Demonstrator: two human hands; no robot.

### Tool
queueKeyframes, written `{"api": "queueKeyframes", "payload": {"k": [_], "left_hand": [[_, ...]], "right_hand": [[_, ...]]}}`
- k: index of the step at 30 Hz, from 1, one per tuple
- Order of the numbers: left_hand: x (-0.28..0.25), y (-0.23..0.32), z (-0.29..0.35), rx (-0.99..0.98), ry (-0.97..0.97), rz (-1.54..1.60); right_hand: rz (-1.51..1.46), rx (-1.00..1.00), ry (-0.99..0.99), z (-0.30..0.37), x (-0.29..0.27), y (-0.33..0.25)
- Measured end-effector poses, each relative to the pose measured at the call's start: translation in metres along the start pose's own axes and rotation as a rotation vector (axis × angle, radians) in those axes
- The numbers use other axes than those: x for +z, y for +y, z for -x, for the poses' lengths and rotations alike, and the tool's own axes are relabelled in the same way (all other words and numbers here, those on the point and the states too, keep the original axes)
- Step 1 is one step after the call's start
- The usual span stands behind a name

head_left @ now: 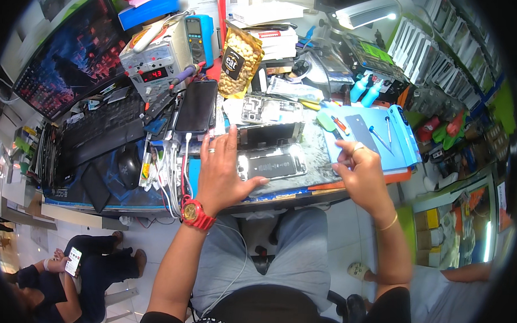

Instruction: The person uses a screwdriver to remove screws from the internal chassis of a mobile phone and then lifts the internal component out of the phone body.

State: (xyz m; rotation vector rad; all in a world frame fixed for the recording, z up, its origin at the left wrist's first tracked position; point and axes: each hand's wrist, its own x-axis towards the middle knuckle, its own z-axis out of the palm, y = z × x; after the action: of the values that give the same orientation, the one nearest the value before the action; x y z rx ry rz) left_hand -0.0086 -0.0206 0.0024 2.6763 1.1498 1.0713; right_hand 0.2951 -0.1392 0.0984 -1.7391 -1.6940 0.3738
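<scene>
My left hand (pixel 220 174), fingers spread and thumb out, rests at the left end of an opened phone (pixel 274 164). Its dark battery faces up, and a dark screen panel (pixel 270 137) stands tilted along its far side. Over the near edge of a light blue mat (pixel 365 157), my right hand (pixel 360 173) is closed in a pinch; whatever its fingertips hold, if anything, is too small to make out. Just beyond that hand lie a flat grey phone-shaped panel (pixel 361 131) and screwdrivers (pixel 382 139). Another opened phone housing (pixel 270 110) sits behind the screen panel.
A black phone (pixel 196 107) with a white cable stands left of my hand. Behind are a power supply (pixel 153 70), a blue multimeter (pixel 200 40) and a nut bag (pixel 240 62). Blue bottles (pixel 365 91) stand at back right. A seated person (pixel 57 280) holds a phone at lower left.
</scene>
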Motion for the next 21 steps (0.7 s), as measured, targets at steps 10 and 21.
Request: {"api": "queueKeyframes", "payload": {"k": [10, 21], "left_hand": [[-0.001, 0.001, -0.001, 0.001, 0.004, -0.005], [0.0, 0.001, 0.0, -0.03, -0.013, 0.023]], "right_hand": [[-0.209, -0.236, 0.233, -0.032, 0.078, -0.023], [-0.16, -0.293, 0.179, -0.055, 0.108, -0.028]]}}
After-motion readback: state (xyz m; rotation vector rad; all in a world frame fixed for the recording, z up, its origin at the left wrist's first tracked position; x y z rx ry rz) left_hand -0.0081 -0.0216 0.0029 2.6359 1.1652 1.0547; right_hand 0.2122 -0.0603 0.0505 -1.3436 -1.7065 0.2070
